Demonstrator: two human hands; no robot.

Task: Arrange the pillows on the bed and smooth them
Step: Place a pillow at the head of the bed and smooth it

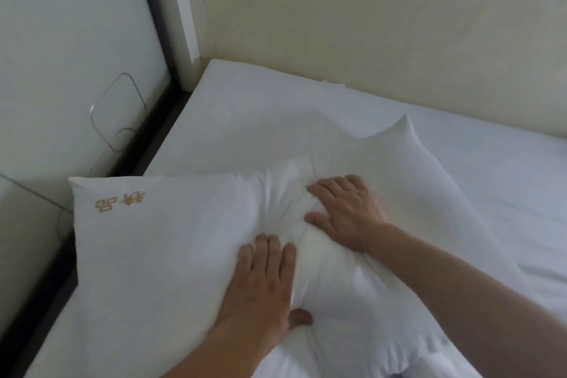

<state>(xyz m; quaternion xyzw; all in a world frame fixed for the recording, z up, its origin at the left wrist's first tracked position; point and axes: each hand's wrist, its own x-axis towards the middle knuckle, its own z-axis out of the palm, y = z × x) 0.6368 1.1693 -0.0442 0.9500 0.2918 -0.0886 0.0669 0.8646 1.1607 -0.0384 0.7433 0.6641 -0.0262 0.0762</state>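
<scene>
Head view looks down on two white pillows lying side by side on the bed [276, 107], their inner edges meeting in a bunched, creased seam under the person's hands. One pillow, the embroidered pillow [159, 239], carries gold stitched characters [120, 201] near its far corner and lies on the side of the seam nearer the headboard [61, 55]. On the other side of the seam, the plain pillow [414, 181] angles away, one pointed corner sticking up toward the beige wall [368, 15]. At the seam, the left hand [260, 282] lies palm down with fingers spread flat, pressing the embroidered pillow's edge, its thumb tucked into the fold; it grips nothing. Farther along the seam, the right hand [346, 212] also lies flat and released, fingers extended and pressing the bunched fabric where the plain pillow begins. Both bare forearms reach in from the near edge. Beyond the pillows the bed's white sheet runs smooth to the wall. A dark frame strip [147, 144] separates the bed from the pale padded headboard, which bears a rounded square outline [118, 112].
</scene>
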